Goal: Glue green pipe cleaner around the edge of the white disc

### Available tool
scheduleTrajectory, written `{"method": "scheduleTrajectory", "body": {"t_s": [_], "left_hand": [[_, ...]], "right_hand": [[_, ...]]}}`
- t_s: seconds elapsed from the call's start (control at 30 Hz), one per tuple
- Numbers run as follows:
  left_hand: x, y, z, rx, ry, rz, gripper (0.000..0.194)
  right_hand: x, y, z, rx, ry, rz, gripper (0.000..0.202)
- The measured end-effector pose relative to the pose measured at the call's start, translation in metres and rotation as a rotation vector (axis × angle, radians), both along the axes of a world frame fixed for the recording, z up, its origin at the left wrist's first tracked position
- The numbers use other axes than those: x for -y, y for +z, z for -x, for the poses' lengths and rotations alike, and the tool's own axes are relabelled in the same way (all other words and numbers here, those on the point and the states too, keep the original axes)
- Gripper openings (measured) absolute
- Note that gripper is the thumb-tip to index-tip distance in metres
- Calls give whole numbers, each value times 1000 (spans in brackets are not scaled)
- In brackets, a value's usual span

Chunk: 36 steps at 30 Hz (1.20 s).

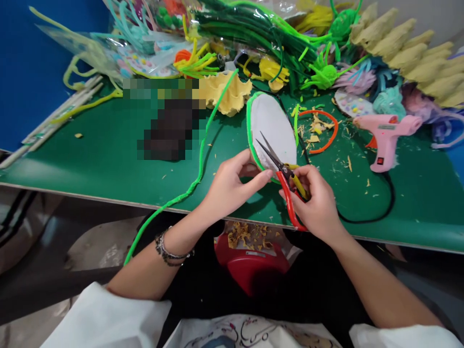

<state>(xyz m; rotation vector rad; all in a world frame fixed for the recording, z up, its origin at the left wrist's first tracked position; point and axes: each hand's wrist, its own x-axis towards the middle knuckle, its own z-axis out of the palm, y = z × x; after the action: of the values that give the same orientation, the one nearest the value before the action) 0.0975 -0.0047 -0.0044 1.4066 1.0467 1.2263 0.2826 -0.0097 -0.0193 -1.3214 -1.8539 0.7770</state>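
Note:
My left hand point(235, 186) grips the lower left edge of a white oval disc point(273, 123), its thumb in front and its fingers partly hidden behind. A bright green pipe cleaner trim point(250, 121) runs along the disc's rim. In my right hand point(315, 200) are scissors point(290, 198) with a red handle, their dark blades parted and pointing up left across the disc's face. A yellow-handled part also shows by those fingers; whether it belongs to the scissors I cannot tell. A long green pipe cleaner point(200, 159) lies left of the disc and hangs over the table edge.
A pink glue gun point(386, 137) lies at the right, its black cord looping below. An orange pipe cleaner point(335, 130) curls among yellow scraps. Bagged green pipe cleaners point(250, 31) and egg-carton pieces point(416, 53) crowd the back. A red container point(250, 266) with scraps is below the edge.

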Motion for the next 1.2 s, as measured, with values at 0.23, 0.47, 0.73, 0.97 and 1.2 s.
{"method": "scheduleTrajectory", "body": {"t_s": [0.23, 0.47, 0.73, 0.97, 1.2], "left_hand": [[-4, 0, 2, 135, -85, 34, 23], [-6, 1, 7, 168, -159, 81, 30], [-4, 5, 12, 100, -209, 30, 28], [-2, 4, 11, -39, -172, -148, 25], [0, 13, 16, -332, -118, -333, 42]], "right_hand": [[1, 3, -1, -41, 40, -21, 27], [3, 7, -3, -25, 110, 13, 27], [5, 8, -3, -137, 154, 82, 27], [5, 7, -5, -95, 176, 55, 29], [5, 9, -2, -186, 166, 149, 25]]}}
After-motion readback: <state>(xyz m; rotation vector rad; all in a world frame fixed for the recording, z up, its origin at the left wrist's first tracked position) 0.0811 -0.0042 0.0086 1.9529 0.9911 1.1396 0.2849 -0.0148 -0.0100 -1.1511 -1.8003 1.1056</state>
